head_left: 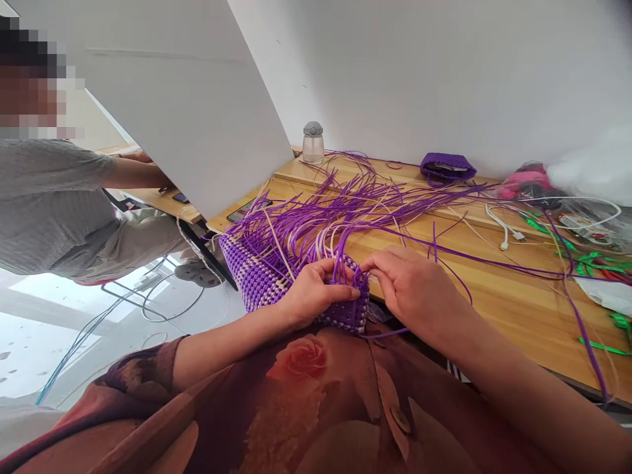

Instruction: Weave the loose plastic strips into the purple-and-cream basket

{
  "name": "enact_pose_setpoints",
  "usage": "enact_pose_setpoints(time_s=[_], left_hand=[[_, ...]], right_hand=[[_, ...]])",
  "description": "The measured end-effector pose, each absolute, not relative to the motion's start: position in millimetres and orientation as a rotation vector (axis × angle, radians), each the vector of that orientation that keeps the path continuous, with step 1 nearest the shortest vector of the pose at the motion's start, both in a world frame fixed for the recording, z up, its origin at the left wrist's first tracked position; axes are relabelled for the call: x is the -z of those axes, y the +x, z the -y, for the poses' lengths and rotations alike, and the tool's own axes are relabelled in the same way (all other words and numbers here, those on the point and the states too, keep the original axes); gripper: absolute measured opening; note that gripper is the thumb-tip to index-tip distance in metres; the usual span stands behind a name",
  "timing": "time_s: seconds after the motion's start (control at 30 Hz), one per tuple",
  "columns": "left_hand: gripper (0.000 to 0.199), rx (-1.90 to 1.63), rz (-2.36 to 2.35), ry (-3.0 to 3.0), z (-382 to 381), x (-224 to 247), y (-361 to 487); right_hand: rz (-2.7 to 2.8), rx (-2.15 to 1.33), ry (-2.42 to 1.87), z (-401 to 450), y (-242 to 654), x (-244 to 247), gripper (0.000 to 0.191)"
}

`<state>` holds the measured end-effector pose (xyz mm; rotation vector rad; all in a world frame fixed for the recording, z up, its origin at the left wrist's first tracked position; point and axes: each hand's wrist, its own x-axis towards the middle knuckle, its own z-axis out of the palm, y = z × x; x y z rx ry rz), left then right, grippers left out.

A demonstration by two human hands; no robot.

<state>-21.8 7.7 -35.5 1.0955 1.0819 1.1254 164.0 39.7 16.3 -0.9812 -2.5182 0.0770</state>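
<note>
A woven basket (257, 276) in purple and white cord rests at the table's front edge, against my clothes. Many loose purple and white strands (316, 217) fan out from its top across the table. My left hand (320, 289) is closed on the basket's rim, with strands passing between thumb and fingers. At the basket's right corner, my right hand (405, 283) pinches a purple strand close to the weave; its fingertips are partly hidden.
On the wooden table (494, 303) are a lidded bottle (313, 146), a phone (248, 210), a purple woven pouch (447, 167), a white cable (498, 227) and green strands (592, 263). A person (54, 204) sits at the left, beyond a partition (197, 99).
</note>
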Motion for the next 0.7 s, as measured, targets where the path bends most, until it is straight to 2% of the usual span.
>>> enact_pose_setpoints(time_s=[0.1,0.17,0.3,0.5,0.7], left_hand=[[0.03,-1.106,-1.083,1.079,-8,36,-22],[0.031,-1.102,-1.057,1.06,-8,37,-21],[0.03,-1.151,-1.046,1.051,-9,36,-19],[0.055,-1.217,-1.023,0.99,-7,33,-17],[0.03,-1.158,-1.069,0.928,-7,30,-17]], right_hand=[[2.6,0.069,-0.653,-50,158,-25,0.024],[2.635,0.048,-0.535,-58,153,-29,0.023],[2.592,-0.226,-0.75,-73,143,-28,0.019],[2.643,-0.327,-1.084,-78,147,-32,0.02],[2.902,0.105,-1.144,-39,147,-58,0.021]])
